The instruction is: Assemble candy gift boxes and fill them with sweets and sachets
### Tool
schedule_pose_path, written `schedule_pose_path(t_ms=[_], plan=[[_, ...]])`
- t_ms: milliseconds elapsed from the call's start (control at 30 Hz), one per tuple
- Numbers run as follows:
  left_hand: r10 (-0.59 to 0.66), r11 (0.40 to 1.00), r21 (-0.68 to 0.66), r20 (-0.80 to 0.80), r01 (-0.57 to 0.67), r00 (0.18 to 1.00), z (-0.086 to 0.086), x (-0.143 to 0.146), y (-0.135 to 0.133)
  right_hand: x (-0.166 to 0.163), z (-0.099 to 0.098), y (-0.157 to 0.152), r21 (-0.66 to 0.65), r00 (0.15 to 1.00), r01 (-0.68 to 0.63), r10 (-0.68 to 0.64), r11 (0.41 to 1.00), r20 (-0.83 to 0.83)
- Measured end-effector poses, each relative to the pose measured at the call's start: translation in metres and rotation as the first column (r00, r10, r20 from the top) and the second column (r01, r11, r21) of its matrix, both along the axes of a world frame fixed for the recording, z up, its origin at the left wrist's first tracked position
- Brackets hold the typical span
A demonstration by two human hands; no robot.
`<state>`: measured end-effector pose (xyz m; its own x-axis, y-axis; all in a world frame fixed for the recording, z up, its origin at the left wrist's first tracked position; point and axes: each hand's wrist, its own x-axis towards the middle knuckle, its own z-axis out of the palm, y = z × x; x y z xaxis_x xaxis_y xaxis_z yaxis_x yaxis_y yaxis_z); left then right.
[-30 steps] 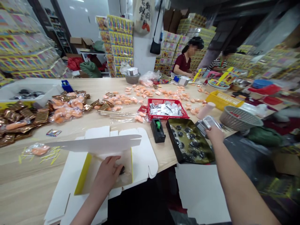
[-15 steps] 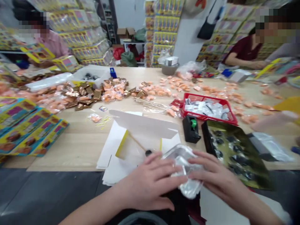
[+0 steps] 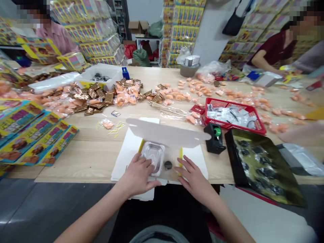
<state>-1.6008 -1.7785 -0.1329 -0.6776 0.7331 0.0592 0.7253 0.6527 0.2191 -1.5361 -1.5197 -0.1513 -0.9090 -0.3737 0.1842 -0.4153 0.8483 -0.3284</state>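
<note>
A rectangular foil tray [image 3: 159, 151] lies in the left part of an open carton [image 3: 168, 133], whose white lid stands raised at the back. My left hand [image 3: 138, 174] rests over the tray's front left, fingers stretched out and partly covering it. Beside the tray, on the carton's floor, sits a small black round piece [image 3: 168, 165]. My right hand [image 3: 193, 175] has its fingers spread at the carton's yellow right wall [image 3: 180, 157], touching or nearly touching it. Flat white card sheets [image 3: 124, 160] lie beneath the carton.
A black tape dispenser [image 3: 214, 139], a red basket [image 3: 235, 116] of silvery packets and a dark tray [image 3: 263, 165] of black wrapped pieces stand right. Printed boxes [image 3: 37, 135] are stacked left. Orange packets [image 3: 126, 98] and brown sachets [image 3: 97, 94] lie behind. Two people sit across the table.
The foil tray has moved left from between both hands into the carton. My hands have parted, one to each side. The wooden stick seen earlier in the carton no longer shows.
</note>
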Motion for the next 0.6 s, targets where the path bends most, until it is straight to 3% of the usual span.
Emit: schedule_pose_path(t_ms=[133,200,267,333,367,467,600], plan=[[-0.026,0.997,0.077,0.018,0.025,0.999,-0.012,-0.010,-0.013,-0.005,0.007,0.018,-0.128,0.998,0.049,-0.054,0.991,-0.034],[-0.030,0.994,0.106,0.021,0.027,0.999,-0.022,-0.015,-0.020,-0.018,0.018,0.050,-0.252,0.955,0.244,-0.278,0.936,-0.106],[-0.049,0.992,0.120,0.000,0.049,0.999,-0.032,-0.019,-0.026,-0.044,0.032,0.094,-0.337,0.813,0.503,-0.568,0.796,-0.128],[-0.077,0.989,0.120,-0.061,0.084,0.995,-0.039,-0.023,-0.029,-0.084,0.045,0.141,-0.277,0.661,0.702,-0.745,0.656,-0.089],[-0.095,0.988,0.115,-0.102,0.106,0.990,-0.042,-0.024,-0.030,-0.108,0.050,0.164,-0.194,0.618,0.762,-0.783,0.618,-0.071],[-0.127,0.982,0.107,-0.240,0.156,0.962,-0.045,-0.029,-0.031,-0.183,0.055,0.216,0.011,0.589,0.808,-0.808,0.589,-0.006],[-0.174,0.970,0.091,-0.381,0.225,0.908,-0.054,-0.039,-0.034,-0.251,0.043,0.253,0.126,0.553,0.810,-0.817,0.573,0.162]])
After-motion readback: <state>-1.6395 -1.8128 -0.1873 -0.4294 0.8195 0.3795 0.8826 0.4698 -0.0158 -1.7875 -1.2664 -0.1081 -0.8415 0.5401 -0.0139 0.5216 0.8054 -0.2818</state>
